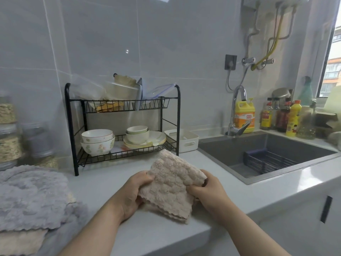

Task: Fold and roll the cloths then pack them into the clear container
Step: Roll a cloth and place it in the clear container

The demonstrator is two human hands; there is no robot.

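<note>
At the desk's (pixel 103 182) front edge, I see the beige cloth (pixel 171 185) held folded between both hands. The left hand (pixel 132 193) grips its left side with curled fingers, and the right hand (pixel 208 193) pinches its right edge. To the left, a grey cloth (pixel 31 196) lies heaped on a second beige one (pixel 20 241). Behind stands a black rack (pixel 178 117) with bowls (pixel 97 143), a white tray (pixel 186 141) just beside it. Further right are the dark sink (pixel 230 150), tap (pixel 238 111) and bottles (pixel 244 115). At far left are blurred clear containers (pixel 9 137). Grey tiles (pixel 166 43) line the wall.
</note>
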